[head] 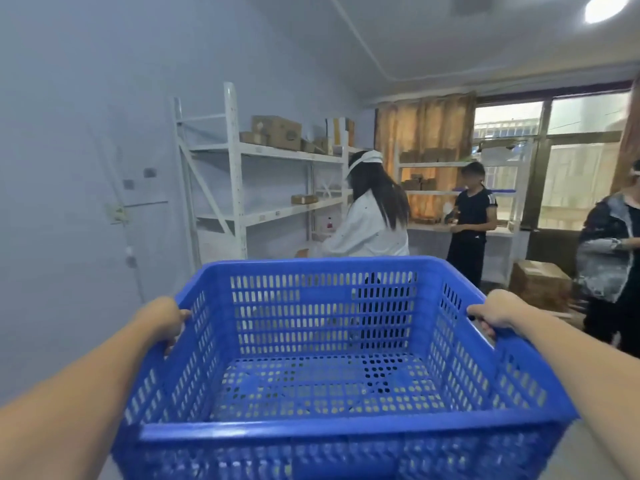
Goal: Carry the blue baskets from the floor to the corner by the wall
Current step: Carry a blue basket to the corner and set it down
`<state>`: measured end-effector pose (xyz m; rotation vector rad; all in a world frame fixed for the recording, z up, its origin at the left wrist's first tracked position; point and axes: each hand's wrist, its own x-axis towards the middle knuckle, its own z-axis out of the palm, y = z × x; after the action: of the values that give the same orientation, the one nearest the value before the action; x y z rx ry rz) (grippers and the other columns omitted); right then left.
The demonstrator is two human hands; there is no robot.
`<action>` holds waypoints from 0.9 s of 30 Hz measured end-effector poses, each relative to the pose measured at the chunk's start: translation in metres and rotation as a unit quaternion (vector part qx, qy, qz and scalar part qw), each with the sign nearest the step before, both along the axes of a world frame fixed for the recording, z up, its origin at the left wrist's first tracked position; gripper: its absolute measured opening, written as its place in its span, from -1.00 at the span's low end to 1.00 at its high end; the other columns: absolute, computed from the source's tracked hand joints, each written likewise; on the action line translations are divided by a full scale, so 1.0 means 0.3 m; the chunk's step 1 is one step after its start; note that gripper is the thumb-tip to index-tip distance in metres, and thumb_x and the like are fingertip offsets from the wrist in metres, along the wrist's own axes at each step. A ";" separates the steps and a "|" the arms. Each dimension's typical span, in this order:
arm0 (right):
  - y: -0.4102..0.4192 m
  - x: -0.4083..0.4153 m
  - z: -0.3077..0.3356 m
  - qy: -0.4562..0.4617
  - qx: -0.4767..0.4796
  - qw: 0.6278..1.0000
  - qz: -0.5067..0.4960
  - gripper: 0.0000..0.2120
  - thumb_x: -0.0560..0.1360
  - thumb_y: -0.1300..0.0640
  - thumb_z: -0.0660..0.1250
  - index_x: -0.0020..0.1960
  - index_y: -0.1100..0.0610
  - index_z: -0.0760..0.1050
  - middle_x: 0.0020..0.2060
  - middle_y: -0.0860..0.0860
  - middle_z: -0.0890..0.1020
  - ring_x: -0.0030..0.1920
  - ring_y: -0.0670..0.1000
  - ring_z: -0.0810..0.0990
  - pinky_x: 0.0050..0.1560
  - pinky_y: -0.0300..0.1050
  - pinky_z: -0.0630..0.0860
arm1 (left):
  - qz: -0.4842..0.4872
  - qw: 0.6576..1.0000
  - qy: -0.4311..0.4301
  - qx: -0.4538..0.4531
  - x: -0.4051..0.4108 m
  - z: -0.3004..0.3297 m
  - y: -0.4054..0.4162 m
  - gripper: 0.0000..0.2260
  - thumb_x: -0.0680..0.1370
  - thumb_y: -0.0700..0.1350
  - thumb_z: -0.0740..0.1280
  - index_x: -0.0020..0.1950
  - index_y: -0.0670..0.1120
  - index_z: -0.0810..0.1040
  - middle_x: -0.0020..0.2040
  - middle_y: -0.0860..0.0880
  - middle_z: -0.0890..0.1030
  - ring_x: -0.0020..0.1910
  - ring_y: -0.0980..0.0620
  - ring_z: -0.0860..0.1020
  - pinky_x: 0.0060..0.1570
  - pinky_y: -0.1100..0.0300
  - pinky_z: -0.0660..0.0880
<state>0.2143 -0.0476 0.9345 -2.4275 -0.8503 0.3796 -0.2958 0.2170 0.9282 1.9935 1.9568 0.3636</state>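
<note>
A large blue plastic basket with perforated walls and floor is held up in front of me, off the floor, and it is empty. My left hand grips its left rim. On the opposite rim my right hand is closed, fingers curled over the edge. Both arms reach forward from the bottom corners of the view.
A pale wall runs along the left. White metal shelving with cardboard boxes stands ahead. A person in white bends at the shelves, a person in black stands behind, another person at the right edge. A cardboard box sits on the floor.
</note>
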 end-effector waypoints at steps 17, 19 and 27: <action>1.105 -0.468 -0.099 -0.025 -0.015 0.956 0.293 -0.44 0.59 0.12 0.30 -0.59 0.18 0.45 -0.64 0.05 0.55 -0.62 -0.05 0.52 -0.35 -0.16 0.46 | 0.268 0.962 0.046 0.024 -0.700 -0.130 0.060 -0.71 0.61 -0.17 0.32 0.33 -0.09 0.60 0.05 -0.21 0.68 0.01 -0.24 0.69 0.00 -0.01 0.64; 1.217 -0.556 -0.107 -0.028 -0.019 0.949 0.312 -0.44 0.56 0.10 0.32 -0.62 0.18 0.47 -0.64 0.03 0.56 -0.63 -0.10 0.52 -0.38 -0.23 0.46 | 0.269 0.959 0.089 -0.015 -0.797 -0.143 0.067 -0.56 0.59 -0.27 0.30 0.42 0.08 0.52 0.06 -0.14 0.66 0.00 -0.20 0.70 -0.02 -0.01 0.66; 1.656 -0.876 -0.216 -0.060 -0.025 0.924 0.377 -0.50 0.55 0.07 0.34 -0.56 0.18 0.49 -0.57 0.09 0.61 -0.47 0.04 0.60 -0.23 -0.12 0.53 | 0.301 0.938 0.164 -0.053 -1.057 -0.177 0.171 -0.52 0.56 -0.25 0.28 0.43 0.13 0.48 -0.17 0.00 0.57 -0.04 -0.09 0.66 0.02 0.13 0.62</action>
<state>-0.0485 0.4492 0.8697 -2.0865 -1.8446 0.5315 -0.6129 0.2684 0.8751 1.4142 2.7194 0.0536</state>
